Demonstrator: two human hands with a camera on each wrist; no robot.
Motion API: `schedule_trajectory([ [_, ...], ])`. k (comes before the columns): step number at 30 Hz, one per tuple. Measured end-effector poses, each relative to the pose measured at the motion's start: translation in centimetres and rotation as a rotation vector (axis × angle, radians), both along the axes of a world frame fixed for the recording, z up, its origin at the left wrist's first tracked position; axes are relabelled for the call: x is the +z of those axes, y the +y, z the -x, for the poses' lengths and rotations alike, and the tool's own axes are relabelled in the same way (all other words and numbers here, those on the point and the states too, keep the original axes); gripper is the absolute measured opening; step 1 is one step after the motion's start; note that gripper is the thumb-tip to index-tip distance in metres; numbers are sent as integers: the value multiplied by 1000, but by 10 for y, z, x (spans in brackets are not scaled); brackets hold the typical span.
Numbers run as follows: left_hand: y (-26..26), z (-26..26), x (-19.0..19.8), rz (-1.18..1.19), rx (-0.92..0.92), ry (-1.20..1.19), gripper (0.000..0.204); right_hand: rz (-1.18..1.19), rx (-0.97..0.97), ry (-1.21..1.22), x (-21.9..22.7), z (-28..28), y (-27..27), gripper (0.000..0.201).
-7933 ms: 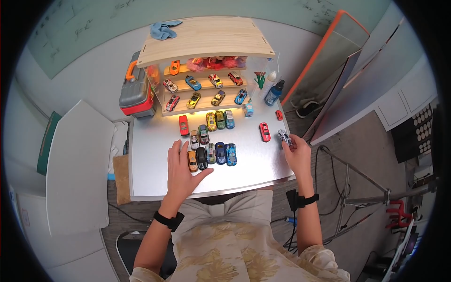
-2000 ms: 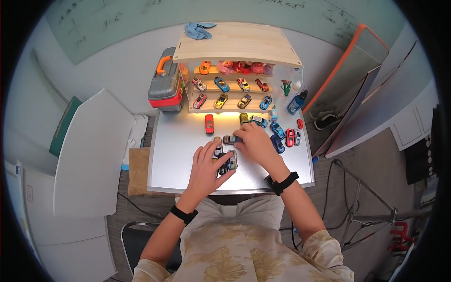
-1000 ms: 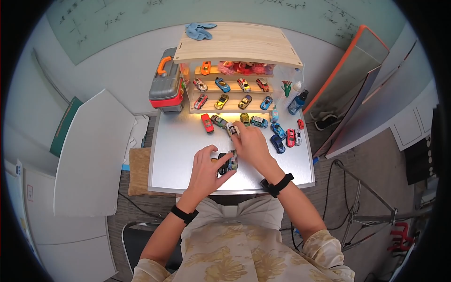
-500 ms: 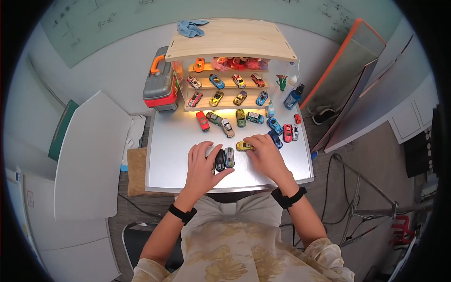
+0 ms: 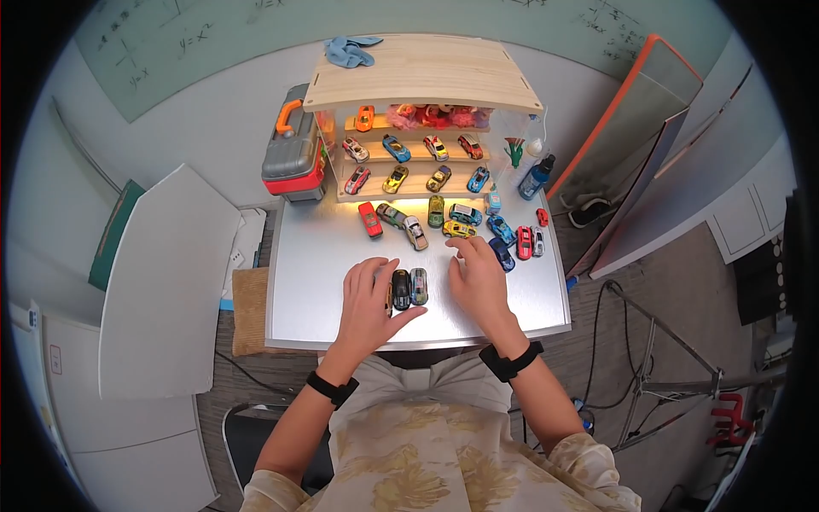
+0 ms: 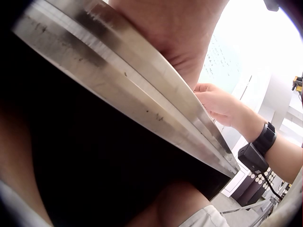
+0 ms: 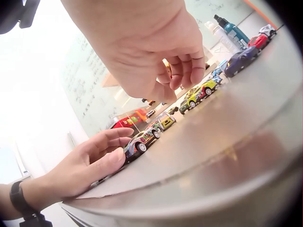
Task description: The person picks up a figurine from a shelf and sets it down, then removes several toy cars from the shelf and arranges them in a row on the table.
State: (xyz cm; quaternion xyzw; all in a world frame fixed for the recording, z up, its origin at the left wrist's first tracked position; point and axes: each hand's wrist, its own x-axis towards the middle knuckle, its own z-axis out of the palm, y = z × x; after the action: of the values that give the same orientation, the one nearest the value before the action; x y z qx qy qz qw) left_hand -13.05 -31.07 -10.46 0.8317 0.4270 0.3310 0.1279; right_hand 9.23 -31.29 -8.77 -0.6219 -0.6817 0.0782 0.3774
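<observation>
My left hand (image 5: 365,300) rests on the table, fingers and thumb spread around a black toy car (image 5: 401,290) and a grey patterned toy car (image 5: 418,288). Another car beside them is mostly hidden by the fingers. In the right wrist view, the thumb lies right at the end of the patterned car (image 7: 142,142). My right hand (image 5: 480,286) is raised over the table with loosely bent fingers, holding nothing. Just beyond its fingertips sits a yellow toy car (image 5: 460,229), in front of a blue one with a white roof (image 5: 466,213).
A wooden display shelf (image 5: 426,72) with several toy cars stands at the back. Red (image 5: 369,219), green (image 5: 436,211) and white (image 5: 415,232) cars lie before it; dark blue (image 5: 502,253) and red ones (image 5: 524,242) lie right. A blue spray bottle (image 5: 535,177) stands behind.
Several cars have moved from the middle cluster toward the shelf and the right. My right hand has just set down the yellow car and drawn back; my left stays by the remaining cars.
</observation>
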Motion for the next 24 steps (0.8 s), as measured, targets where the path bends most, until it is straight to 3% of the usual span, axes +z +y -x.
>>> schedule_trajectory([
  [6,0,1,0,2,-2,-8,87,-129,114,-29,8,20,36,28],
  [10,1,2,-2,0,-3,-18,88,-93,134,-118,1,28,60,34],
  [13,0,2,-4,-1,-2,-25,88,-34,111,-208,-6,31,69,33],
  [16,2,3,-4,3,3,-31,88,163,82,-130,-1,32,75,34],
  [19,1,2,-6,4,6,-40,89,90,30,-150,2,36,76,28],
  [24,2,4,-6,5,7,-53,88,-116,180,-167,-4,50,92,29],
])
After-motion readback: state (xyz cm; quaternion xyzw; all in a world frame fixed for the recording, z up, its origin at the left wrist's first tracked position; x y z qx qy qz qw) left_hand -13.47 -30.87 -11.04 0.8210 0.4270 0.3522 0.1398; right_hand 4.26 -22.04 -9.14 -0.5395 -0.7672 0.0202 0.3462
